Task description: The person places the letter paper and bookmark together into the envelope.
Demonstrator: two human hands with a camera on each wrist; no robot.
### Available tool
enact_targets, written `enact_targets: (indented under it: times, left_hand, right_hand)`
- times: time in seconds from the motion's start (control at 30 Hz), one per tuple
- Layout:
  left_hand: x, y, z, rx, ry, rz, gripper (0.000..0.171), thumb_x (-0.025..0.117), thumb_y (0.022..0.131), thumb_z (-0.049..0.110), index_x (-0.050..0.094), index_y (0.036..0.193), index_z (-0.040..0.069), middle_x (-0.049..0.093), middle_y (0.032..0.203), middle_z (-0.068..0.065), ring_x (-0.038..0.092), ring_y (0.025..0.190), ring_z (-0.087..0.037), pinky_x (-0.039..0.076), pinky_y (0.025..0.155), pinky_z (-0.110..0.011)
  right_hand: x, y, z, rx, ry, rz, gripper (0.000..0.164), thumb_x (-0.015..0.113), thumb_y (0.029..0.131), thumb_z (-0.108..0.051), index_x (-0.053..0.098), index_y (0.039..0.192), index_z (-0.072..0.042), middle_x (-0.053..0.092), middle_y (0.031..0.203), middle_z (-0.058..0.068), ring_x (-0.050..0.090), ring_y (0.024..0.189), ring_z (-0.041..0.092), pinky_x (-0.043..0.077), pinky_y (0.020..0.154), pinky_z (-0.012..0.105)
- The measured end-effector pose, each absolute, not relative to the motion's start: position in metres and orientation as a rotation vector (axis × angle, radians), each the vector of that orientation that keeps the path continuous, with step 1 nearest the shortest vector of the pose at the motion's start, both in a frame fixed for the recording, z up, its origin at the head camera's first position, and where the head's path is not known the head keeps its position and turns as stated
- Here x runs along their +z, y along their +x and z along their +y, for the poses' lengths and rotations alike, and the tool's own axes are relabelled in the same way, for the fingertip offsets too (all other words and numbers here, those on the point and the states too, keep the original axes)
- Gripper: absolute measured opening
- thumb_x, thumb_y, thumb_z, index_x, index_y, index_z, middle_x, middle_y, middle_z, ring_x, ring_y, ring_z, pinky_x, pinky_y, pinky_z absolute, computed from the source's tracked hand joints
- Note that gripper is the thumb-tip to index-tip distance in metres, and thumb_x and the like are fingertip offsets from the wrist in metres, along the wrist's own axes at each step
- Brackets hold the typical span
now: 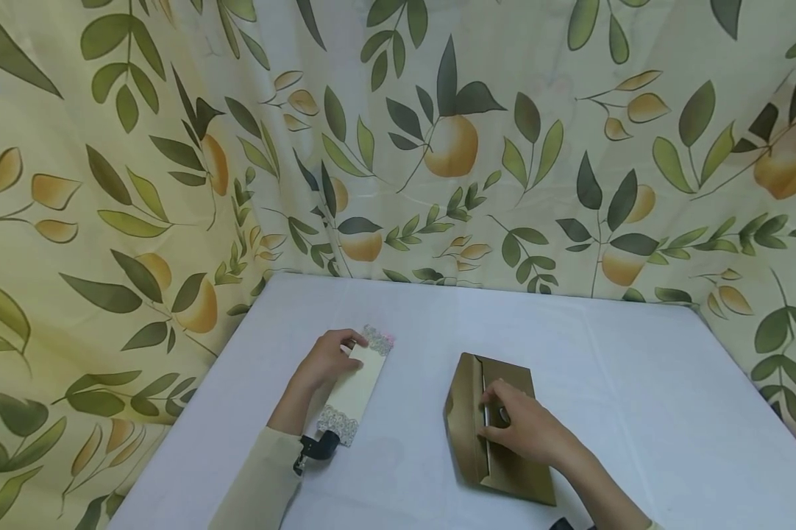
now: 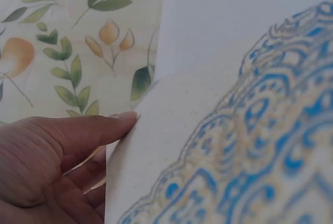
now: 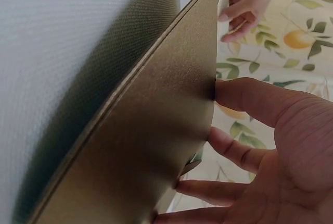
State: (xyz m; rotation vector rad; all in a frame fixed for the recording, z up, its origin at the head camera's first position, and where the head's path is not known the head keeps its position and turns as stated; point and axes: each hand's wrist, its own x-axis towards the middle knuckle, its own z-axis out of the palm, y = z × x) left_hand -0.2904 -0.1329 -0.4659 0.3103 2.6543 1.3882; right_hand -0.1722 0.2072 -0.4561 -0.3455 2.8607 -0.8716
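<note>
My left hand pinches the left edge of a long cream card, with silvery lace-like bands at both ends and a bit of pink at its far end. Up close in the left wrist view, the card carries ornate blue and gold scrollwork, with the thumb at its edge. To the right, a gold-brown envelope lies with its flap opened leftward. My right hand grips its mouth with thumb and fingertips, beside a thin white edge. In the right wrist view, the envelope appears tilted up; some fingertips are hidden.
A white cloth-covered table lies under both hands. Behind it and along the left hangs a curtain printed with leaves and orange fruit. A dark strap mount sits at the left wrist, close to the card's near end.
</note>
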Motion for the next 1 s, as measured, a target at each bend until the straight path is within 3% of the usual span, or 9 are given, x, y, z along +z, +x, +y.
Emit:
enact_targets:
  times: [0.3,0.47,0.6,0.67,0.77,0.83,1.0]
  left_hand:
    - [-0.462,-0.295,-0.127,1.541,0.356,2.642,0.031,0.078,0.076,0.006,0.070,0.102,0.021,0.061,0.097,0.001,0.055,0.079,-0.020,0.046,0.064,-0.033]
    - [-0.458,-0.295,-0.125,1.602,0.341,2.598,0.031,0.079,0.076,0.008,0.070,0.102,0.023,0.062,0.096,0.002,0.055,0.082,-0.020,0.047,0.065,-0.033]
    - [-0.455,-0.293,-0.123,1.632,0.388,2.532,0.034,0.078,0.077,0.008,0.070,0.105,0.024,0.062,0.106,0.005,0.058,0.087,-0.019,0.050,0.069,-0.033]
    - [-0.452,-0.291,-0.121,1.633,0.412,2.496,0.035,0.079,0.077,0.010,0.070,0.108,0.025,0.061,0.111,0.005,0.060,0.089,-0.018,0.051,0.071,-0.034]
    - [-0.450,-0.289,-0.117,1.632,0.432,2.440,0.037,0.079,0.076,0.013,0.069,0.110,0.024,0.060,0.114,0.001,0.063,0.087,-0.019,0.052,0.071,-0.036]
    - [-0.450,-0.288,-0.115,1.625,0.443,2.414,0.038,0.080,0.076,0.015,0.069,0.111,0.023,0.059,0.114,-0.001,0.065,0.084,-0.019,0.052,0.071,-0.038]
    - [-0.452,-0.287,-0.110,1.622,0.448,2.370,0.038,0.080,0.076,0.015,0.068,0.111,0.024,0.058,0.112,-0.004,0.067,0.080,-0.019,0.053,0.073,-0.041]
  right_hand:
    - [-0.455,-0.172,0.207,-0.860,-0.349,2.860,0.038,0.078,0.077,-0.028,0.055,0.106,-0.017,0.054,0.101,-0.006,0.050,0.088,0.017,0.043,0.071,0.036]
    - [-0.457,-0.172,0.208,-0.866,-0.362,2.868,0.038,0.078,0.078,-0.028,0.055,0.106,-0.018,0.055,0.111,-0.003,0.052,0.098,0.019,0.044,0.082,0.043]
    - [-0.457,-0.171,0.208,-0.888,-0.391,2.864,0.038,0.077,0.079,-0.027,0.056,0.108,-0.015,0.052,0.129,0.010,0.047,0.120,0.033,0.029,0.100,0.057]
    - [-0.457,-0.171,0.208,-0.896,-0.401,2.861,0.038,0.076,0.079,-0.026,0.055,0.108,-0.014,0.049,0.133,0.013,0.043,0.125,0.036,0.020,0.104,0.059]
    - [-0.457,-0.171,0.208,-0.895,-0.398,2.862,0.038,0.077,0.079,-0.026,0.055,0.108,-0.014,0.052,0.129,0.011,0.046,0.121,0.034,0.019,0.104,0.059]
    - [-0.457,-0.171,0.208,-0.886,-0.390,2.863,0.038,0.077,0.079,-0.026,0.055,0.108,-0.015,0.055,0.121,0.005,0.052,0.110,0.027,0.029,0.100,0.057]
    - [-0.458,-0.172,0.207,-0.871,-0.383,2.869,0.038,0.077,0.078,-0.027,0.055,0.106,-0.016,0.055,0.106,-0.003,0.052,0.093,0.018,0.035,0.095,0.056]
